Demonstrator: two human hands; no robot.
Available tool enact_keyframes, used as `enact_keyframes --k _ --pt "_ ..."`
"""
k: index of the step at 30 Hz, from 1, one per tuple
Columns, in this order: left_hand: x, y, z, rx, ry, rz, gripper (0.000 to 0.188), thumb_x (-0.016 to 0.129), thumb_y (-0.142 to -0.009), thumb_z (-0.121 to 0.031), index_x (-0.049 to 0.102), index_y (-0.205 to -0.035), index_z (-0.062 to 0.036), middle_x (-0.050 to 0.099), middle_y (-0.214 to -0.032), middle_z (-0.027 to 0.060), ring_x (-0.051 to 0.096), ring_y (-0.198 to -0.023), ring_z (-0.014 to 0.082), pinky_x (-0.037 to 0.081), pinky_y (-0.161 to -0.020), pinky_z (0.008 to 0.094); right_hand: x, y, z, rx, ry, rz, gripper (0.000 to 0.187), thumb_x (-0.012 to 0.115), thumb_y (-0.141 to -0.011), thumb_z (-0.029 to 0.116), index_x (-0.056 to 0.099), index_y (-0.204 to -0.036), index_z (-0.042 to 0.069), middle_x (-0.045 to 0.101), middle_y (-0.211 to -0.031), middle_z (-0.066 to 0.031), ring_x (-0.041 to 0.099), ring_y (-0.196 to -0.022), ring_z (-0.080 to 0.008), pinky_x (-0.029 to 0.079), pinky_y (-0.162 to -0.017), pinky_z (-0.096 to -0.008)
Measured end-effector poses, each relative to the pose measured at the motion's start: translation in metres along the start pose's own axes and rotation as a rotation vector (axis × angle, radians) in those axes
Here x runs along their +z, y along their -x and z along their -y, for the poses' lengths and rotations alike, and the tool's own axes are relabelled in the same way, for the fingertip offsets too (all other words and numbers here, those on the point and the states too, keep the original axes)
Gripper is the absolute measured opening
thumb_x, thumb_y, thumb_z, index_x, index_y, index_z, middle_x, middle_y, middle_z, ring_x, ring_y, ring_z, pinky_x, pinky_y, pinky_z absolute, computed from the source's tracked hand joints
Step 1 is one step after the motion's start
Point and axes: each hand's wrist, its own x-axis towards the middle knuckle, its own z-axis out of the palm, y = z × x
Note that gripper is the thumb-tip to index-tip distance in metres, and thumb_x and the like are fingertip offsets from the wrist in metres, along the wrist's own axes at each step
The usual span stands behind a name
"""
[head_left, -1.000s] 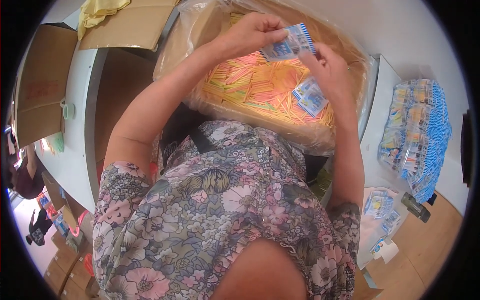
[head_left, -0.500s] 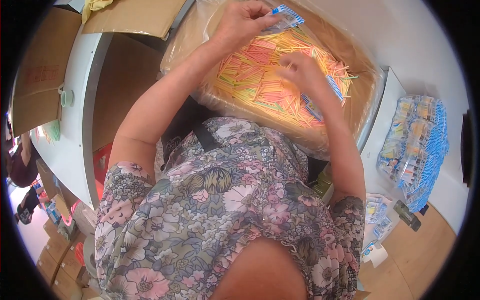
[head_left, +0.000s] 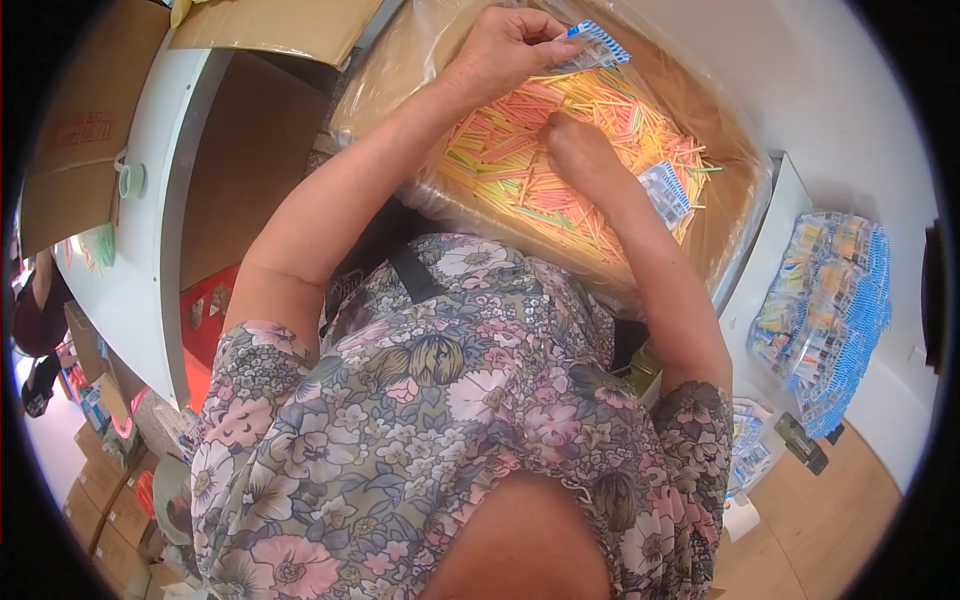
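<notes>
- Packet (head_left: 600, 46): blue-striped edge, small print unreadable from here; pinched between thumb and fingers of the left hand (head_left: 515, 50), above the box (head_left: 735, 190).
- Carton (head_left: 85, 130), far left: faint red marking, illegible.
- Sticks (head_left: 500, 130): pink, yellow, green, loose in the plastic-lined box.
- Right hand (head_left: 585, 155): fingers curled down into the sticks; whether they grip any, I cannot tell.
- Second packet (head_left: 668, 192): on the sticks, partly blocked by the right forearm (head_left: 665, 270).
- Packet pile (head_left: 825, 310): blue-edged, at right.
</notes>
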Motion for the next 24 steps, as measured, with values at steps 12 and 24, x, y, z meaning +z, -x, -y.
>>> enact_keyframes --k 12,24 --pt "-0.003 -0.001 -0.007 -0.063 0.153 0.045 0.013 0.069 -0.080 -0.013 0.066 -0.083 -0.0008 0.064 -0.072 0.0000 0.055 -0.063 0.0031 0.043 -0.056 0.0201 -0.023 0.009 -0.020 0.112 -0.388 -0.183 0.020 0.061 -0.068 0.006 0.065 -0.086 -0.002 0.061 -0.079 -0.0160 0.060 -0.071 -0.0247 0.049 -0.066 -0.0344" --pt "0.019 0.024 -0.018 -0.320 0.019 0.772 0.013 0.069 -0.079 -0.012 0.063 -0.073 -0.0022 0.056 -0.068 -0.0035 0.049 -0.067 0.0049 0.041 -0.060 0.0242 -0.066 0.030 -0.011 0.399 -1.329 -0.293 0.016 0.066 -0.079 0.008 0.065 -0.092 -0.001 0.060 -0.074 -0.0009 0.052 -0.056 -0.0039 0.042 -0.051 -0.0191"
